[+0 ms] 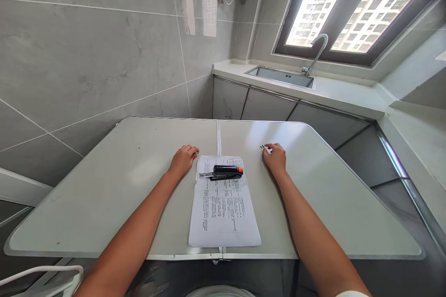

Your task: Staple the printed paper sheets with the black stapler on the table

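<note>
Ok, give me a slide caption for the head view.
Black stapler on printed paper, left hand alongside, right hand holding a small silvery piece.

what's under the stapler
The paper, printed with lines of text; the stapler lies across its far part, hiding whatever is directly beneath. Under the paper is the table.

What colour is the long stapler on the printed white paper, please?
The stapler is mostly black, one end orange (head view).

Small printed characters, seemingly Chinese, fill columns on the paper [225, 213]; too fine to read, no word legible.
</note>
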The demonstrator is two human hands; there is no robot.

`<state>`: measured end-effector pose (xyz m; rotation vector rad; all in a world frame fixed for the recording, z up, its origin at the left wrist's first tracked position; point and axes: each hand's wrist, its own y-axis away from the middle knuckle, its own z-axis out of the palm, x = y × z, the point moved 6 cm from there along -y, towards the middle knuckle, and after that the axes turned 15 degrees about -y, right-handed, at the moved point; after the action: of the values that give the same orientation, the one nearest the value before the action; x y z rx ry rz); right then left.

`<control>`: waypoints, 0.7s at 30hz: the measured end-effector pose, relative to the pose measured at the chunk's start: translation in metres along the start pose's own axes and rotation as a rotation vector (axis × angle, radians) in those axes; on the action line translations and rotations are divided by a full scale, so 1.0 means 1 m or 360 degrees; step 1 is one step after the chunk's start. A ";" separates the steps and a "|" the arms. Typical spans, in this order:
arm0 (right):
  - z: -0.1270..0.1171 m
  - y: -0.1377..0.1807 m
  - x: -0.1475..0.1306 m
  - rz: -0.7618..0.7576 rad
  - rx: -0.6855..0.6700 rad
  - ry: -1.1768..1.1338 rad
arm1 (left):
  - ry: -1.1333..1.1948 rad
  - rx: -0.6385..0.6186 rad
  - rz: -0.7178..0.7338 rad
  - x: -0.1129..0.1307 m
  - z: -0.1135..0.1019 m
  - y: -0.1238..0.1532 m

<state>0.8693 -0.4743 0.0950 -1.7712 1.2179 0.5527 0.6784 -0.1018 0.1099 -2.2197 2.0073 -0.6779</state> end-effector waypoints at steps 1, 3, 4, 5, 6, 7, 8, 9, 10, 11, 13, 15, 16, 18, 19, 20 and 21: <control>-0.001 0.003 -0.008 -0.0016 0.0045 -0.0036 | 0.0090 0.0006 -0.0028 0.000 -0.001 0.000; 0.003 0.010 -0.032 -0.0129 0.0015 -0.0185 | 0.0294 0.0033 -0.0114 0.001 -0.002 0.000; 0.009 0.016 -0.048 -0.0217 -0.0073 -0.0293 | 0.0395 0.0058 -0.0161 0.002 -0.003 0.001; 0.014 0.023 -0.064 -0.0304 -0.0184 -0.0411 | 0.0497 0.0084 -0.0206 0.002 -0.004 0.001; 0.021 0.030 -0.079 -0.0381 -0.0315 -0.0528 | 0.0607 0.0105 -0.0251 0.002 -0.004 0.001; 0.028 0.038 -0.093 -0.0447 -0.0466 -0.0644 | 0.0731 0.0111 -0.0295 0.002 -0.003 0.001; 0.034 0.047 -0.106 -0.0508 -0.0639 -0.0754 | 0.0860 0.0098 -0.0335 0.002 -0.001 0.002; 0.041 0.057 -0.118 -0.0563 -0.0827 -0.0838 | 0.0977 0.0081 -0.0372 0.001 0.001 0.002; 0.048 0.066 -0.127 -0.0617 -0.1009 -0.0888 | 0.1070 0.0066 -0.0402 0.001 0.003 0.002; 0.054 0.075 -0.133 -0.0663 -0.1168 -0.0896 | 0.1131 0.0060 -0.0424 0.001 0.004 0.003; 0.062 0.088 -0.138 -0.0719 -0.1352 -0.0826 | 0.1168 0.0050 -0.0432 0.003 0.004 0.003; 0.067 0.093 -0.136 -0.0715 -0.1356 -0.0763 | 0.1155 0.0016 -0.0406 0.007 0.004 0.004; 0.067 0.093 -0.134 -0.0697 -0.1312 -0.0760 | 0.1143 -0.0013 -0.0378 0.010 0.003 0.004; 0.066 0.088 -0.129 -0.0648 -0.1168 -0.0781 | 0.1115 -0.0035 -0.0312 0.017 0.000 0.005; 0.065 0.085 -0.127 -0.0628 -0.1083 -0.0788 | 0.1102 -0.0021 -0.0285 0.020 -0.002 0.005; 0.063 0.082 -0.124 -0.0616 -0.1003 -0.0786 | 0.1083 0.0005 -0.0268 0.023 -0.005 0.006; 0.062 0.080 -0.122 -0.0609 -0.0940 -0.0776 | 0.1050 0.0032 -0.0251 0.026 -0.008 0.006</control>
<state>0.7537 -0.3697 0.1226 -2.1061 0.3755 1.1098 0.6708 -0.1254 0.1223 -2.3653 2.0412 -1.6163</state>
